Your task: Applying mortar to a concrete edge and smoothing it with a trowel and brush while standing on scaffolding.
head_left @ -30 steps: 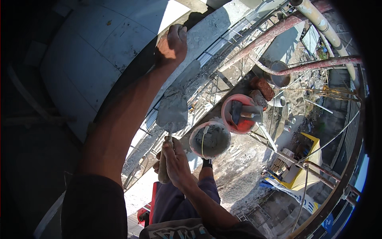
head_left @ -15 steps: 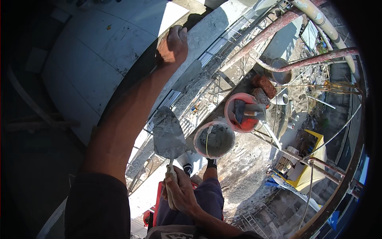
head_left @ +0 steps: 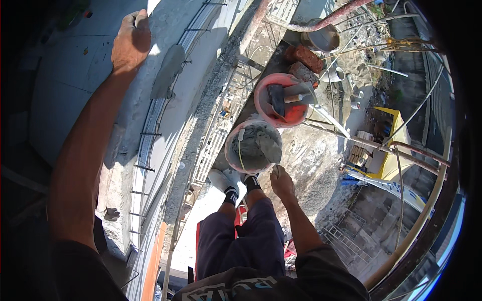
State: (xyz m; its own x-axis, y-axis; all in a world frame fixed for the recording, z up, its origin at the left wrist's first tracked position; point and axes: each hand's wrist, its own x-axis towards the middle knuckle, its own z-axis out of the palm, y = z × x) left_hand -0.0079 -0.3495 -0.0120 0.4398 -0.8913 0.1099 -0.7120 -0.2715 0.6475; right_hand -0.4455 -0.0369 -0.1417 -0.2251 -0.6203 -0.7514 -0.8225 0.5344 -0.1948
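My right hand is closed round the handle of a trowel at the near right rim of the mortar bucket. The trowel's grey-coated blade reaches into that bucket, against the wet grey mortar. A pale strap lies across the mortar. My left hand is stretched out at the far left, over the pale wall ledge. Its fingers are curled together, and whatever they grip, if anything, is hidden.
Beyond the mortar bucket stands a red bucket holding a dark-faced tool. Red bricks and a round tub lie farther along the plank. Scaffold pipes run along the right, above the ground below. My feet stand beside the mortar bucket.
My right hand has carried the trowel from in front of my body forward and right into the mortar bucket. The view has shifted, and my left hand now appears farther left.
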